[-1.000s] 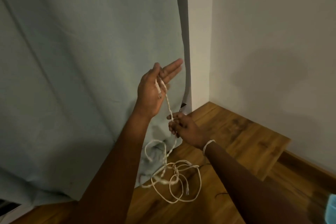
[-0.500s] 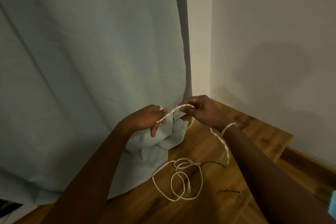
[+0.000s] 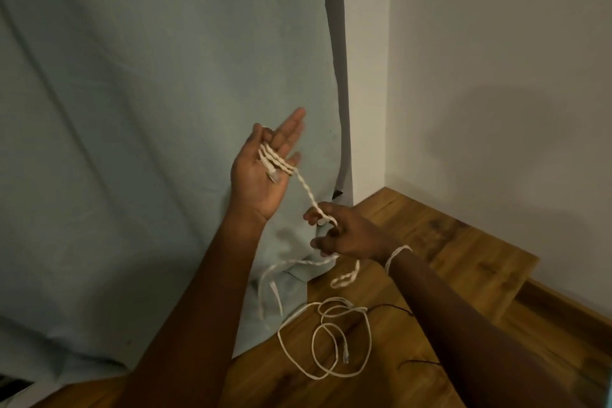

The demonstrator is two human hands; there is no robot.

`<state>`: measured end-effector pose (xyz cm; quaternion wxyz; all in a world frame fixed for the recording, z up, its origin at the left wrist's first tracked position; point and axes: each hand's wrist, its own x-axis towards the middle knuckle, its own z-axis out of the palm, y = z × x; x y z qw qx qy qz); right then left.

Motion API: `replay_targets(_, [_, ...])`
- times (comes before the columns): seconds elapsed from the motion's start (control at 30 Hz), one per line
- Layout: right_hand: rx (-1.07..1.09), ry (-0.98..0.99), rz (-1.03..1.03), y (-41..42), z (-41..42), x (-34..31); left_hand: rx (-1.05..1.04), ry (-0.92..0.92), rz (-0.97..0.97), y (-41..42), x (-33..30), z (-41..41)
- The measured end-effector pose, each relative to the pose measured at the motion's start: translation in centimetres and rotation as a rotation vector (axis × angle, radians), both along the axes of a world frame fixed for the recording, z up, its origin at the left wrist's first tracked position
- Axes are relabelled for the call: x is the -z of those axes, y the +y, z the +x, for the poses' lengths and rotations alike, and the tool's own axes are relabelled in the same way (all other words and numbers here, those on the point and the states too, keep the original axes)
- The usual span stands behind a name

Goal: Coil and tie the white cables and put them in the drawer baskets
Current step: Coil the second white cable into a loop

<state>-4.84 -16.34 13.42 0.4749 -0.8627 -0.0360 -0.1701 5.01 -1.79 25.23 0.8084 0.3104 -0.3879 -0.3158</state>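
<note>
White twisted cable (image 3: 306,189) wraps our spread, palm-up left hand (image 3: 265,169), a spool for coiling; our right hand (image 3: 344,235) pinches the strand, feeding it taut.

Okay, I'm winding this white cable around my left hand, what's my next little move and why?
Probably carry the right hand up and over the left hand for another wrap: a few turns of twisted cable already cross the open palm, and loose length hangs below the right hand's grip.
</note>
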Motion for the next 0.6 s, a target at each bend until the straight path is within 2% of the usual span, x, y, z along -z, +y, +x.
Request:
replay_targets(0.07, [0.096,-0.014,0.070,-0.3,-0.5,0.9,-0.325,-0.230,0.141,0.5,0.3,1.7])
replay_targets(0.13, [0.111,0.020,0.067,-0.6,-0.8,1.2,-0.656,-0.575,0.428,0.4,1.3,2.6])
replay_targets(0.17, [0.077,0.034,0.018,-0.6,-0.9,0.9,-0.755,-0.736,0.541,0.3,2.0,2.8])
replay_targets(0.27, [-0.019,0.069,-0.080,-0.4,-0.9,0.1,-0.812,-1.321,0.828,0.0,4.7,3.6])
replay_targets(0.33, [0.016,0.069,-0.169,-1.0,-1.0,-0.4,-0.801,-1.583,1.017,0.0,6.1,4.0])
replay_targets(0.37, [0.070,0.039,-0.241,-1.5,-1.0,-0.5,-0.752,-1.588,1.063,0.2,6.4,4.0])
replay_targets(0.4, [0.134,-0.006,-0.304,-2.0,-1.0,-0.7,-0.650,-1.499,1.094,0.4,6.6,3.8])
replay_targets(0.5, [0.332,-0.160,-0.458,-3.1,-1.2,-1.7,-0.152,-0.938,1.061,1.4,6.4,3.0])
replay_targets(0.6, [0.445,-0.313,-0.602,-3.5,-0.8,-1.8,0.272,-0.358,0.699,2.0,6.3,2.6])
